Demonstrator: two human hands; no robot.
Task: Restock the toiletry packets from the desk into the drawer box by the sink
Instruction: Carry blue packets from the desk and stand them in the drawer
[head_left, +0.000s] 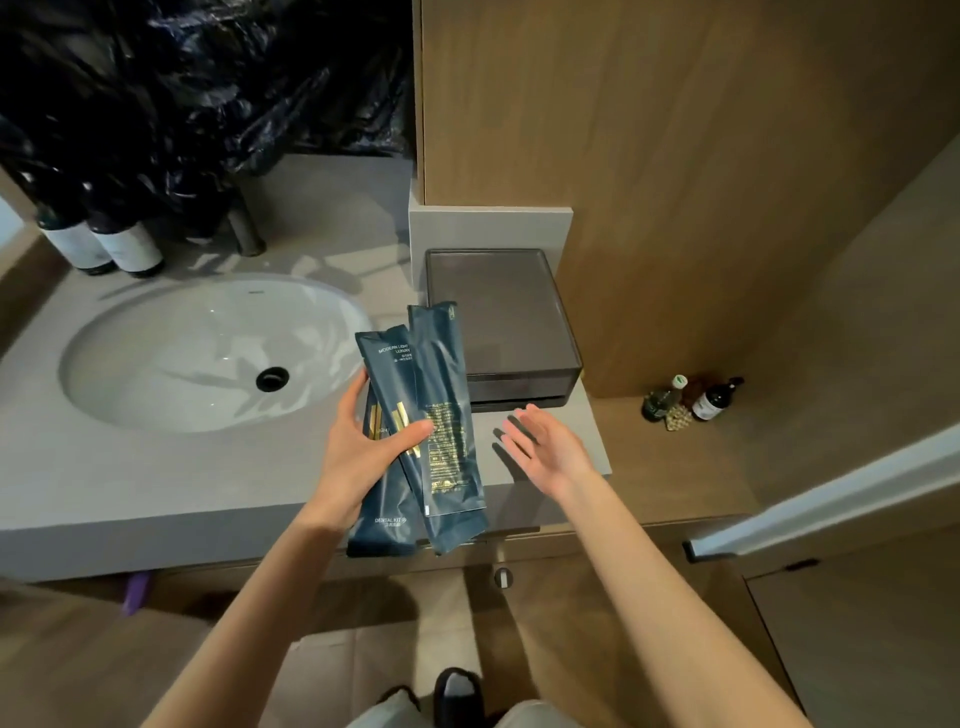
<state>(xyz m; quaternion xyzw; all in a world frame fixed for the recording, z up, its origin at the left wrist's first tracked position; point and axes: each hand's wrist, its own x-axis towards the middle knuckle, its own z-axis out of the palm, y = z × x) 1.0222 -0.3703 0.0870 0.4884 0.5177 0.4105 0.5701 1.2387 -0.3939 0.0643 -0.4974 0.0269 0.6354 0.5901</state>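
Gripping a fan of long dark-blue plastic toiletry packets (448, 415) mid-length, left hand (371, 447) holds them just left of the smoky grey plastic drawer box (506, 317); right hand (545, 446) spread, empty, in front of it. Packets likely light, limp, slick: pinch mid-length. Count: three packets showing, one box.

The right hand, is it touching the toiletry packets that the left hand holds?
Apart. The head view shows bare countertop between the open right hand and the toiletry packets, which only the left hand grips.
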